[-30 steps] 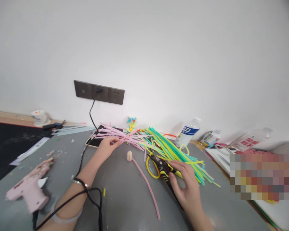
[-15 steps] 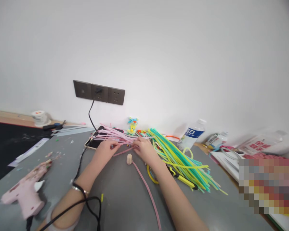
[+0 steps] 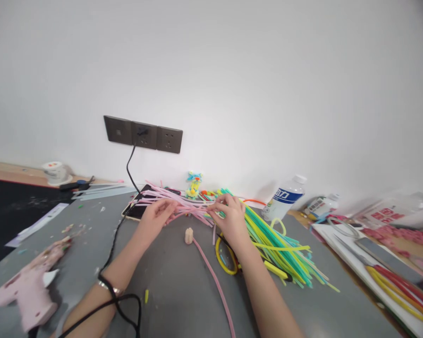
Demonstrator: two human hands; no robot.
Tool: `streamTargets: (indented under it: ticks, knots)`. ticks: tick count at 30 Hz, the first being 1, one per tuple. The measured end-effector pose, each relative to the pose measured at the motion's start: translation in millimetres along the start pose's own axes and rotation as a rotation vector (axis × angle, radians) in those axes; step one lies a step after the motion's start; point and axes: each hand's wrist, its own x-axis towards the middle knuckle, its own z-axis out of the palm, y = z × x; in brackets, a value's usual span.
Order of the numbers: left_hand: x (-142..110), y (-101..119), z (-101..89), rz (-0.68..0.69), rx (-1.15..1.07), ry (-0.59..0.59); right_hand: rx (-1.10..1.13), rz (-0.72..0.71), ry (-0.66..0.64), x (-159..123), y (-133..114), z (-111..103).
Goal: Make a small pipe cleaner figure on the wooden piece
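Note:
Over a loose pile of pink pipe cleaners (image 3: 158,193) on the grey table, both hands have their fingers pinched. My left hand (image 3: 158,216) is closed on a pink pipe cleaner at the pile's near side. Opposite it, my right hand (image 3: 231,218) pinches the pink pipe cleaner's right part between thumb and fingers. Just below them lies a small pale pink coiled piece (image 3: 189,235), with a long pink pipe cleaner (image 3: 215,281) running from it toward me. A small yellow and blue pipe-cleaner figure (image 3: 193,184) stands behind the pile.
Green and yellow pipe cleaners (image 3: 278,249) lie right of my right arm, near yellow-handled scissors (image 3: 226,256). A pink glue gun (image 3: 31,286) lies left. A black cable (image 3: 114,239) crosses my left forearm. A bottle (image 3: 284,199) and a phone (image 3: 137,211) are at the back.
My right hand has moved right, away from my left, and the gap between them has widened. The view has shifted slightly, and the scissors' yellow handle shows more.

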Motion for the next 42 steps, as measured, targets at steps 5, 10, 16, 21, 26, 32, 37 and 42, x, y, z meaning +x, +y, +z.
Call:
streamTargets:
  ticks: [5,10,16,21,26,32,37,42]
  knots:
    - [-2.0,-0.3,4.8,-0.073,-0.250,0.006,0.112,-0.008,0.025,-3.4,-4.0,1.5]
    - [-2.2,-0.5,7.2,-0.162,-0.515,0.104,0.706,0.290,0.257,-1.1,-12.5,8.7]
    - [-6.3,4.1,15.3,-0.173,-0.497,0.021,1.415,0.516,-0.021,-2.1,-31.9,19.8]
    - [-9.7,4.3,20.0,-0.172,-0.551,-0.020,1.562,0.534,-0.069,-4.8,-44.5,21.6]
    - [-11.6,5.0,23.2,-0.148,-0.631,0.009,1.598,0.556,-0.071,-5.8,-47.9,21.6]
    - [-15.5,6.8,22.7,-0.080,-0.306,-0.161,1.638,0.592,-0.056,-4.9,-46.9,18.2]
    - [-16.6,7.0,20.7,-0.103,-0.085,-0.352,1.488,0.502,-0.119,-5.8,-39.6,19.0]
    - [-11.4,1.2,19.4,-0.183,-0.364,-0.055,1.443,0.520,0.064,-6.7,-37.3,21.7]
